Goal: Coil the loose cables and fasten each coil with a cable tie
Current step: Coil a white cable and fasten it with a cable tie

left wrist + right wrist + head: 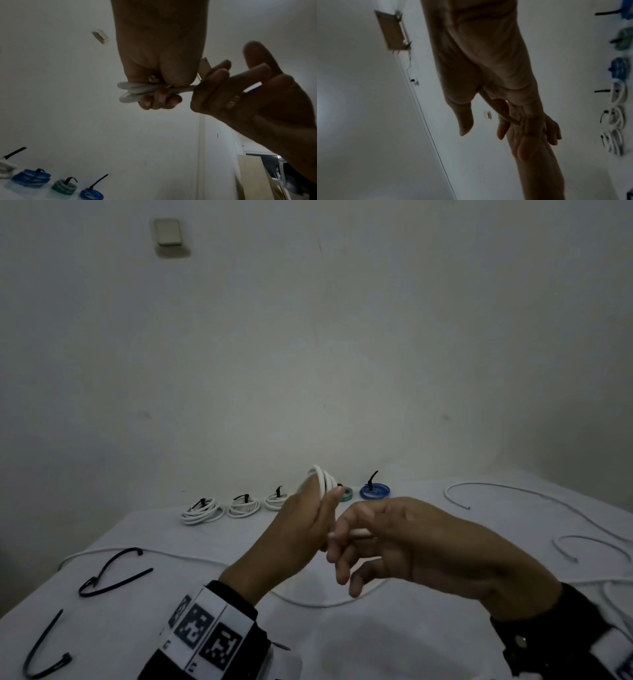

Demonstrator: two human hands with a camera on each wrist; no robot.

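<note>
Both hands are raised above the white table [342, 642], close together, at its near-middle.

Left hand [301, 529]: fingers curled round a part-wound white cable coil [322, 481]; the loops stick up past the fingertips. From the left wrist view the loops are bunched and clamped between thumb and fingers [159, 100]. The coil is off the table, in the air above it.

Right hand [411, 542]: just beside the left, fingers curled, pinching the free run of the same white cable [349, 534] where it leaves the coil. The right wrist view is dim and blurred; the grip cannot be read there.

The slack of this cable droops to the table below the hands and trails off toward its left edge.

Far edge of the table, by the wall: a row of finished coils, each with a black tie. Three white coils [239, 506], then a green coil [346, 494] partly hidden behind the left hand, then a blue coil [375, 491].

Left near part of the table: two loose black cable ties [109, 571], both bent.

Right side of the table: more loose white cable [534, 498], uncoiled, lying in curves.

A pale wall switch [168, 232] sits high on the wall above the table.
</note>
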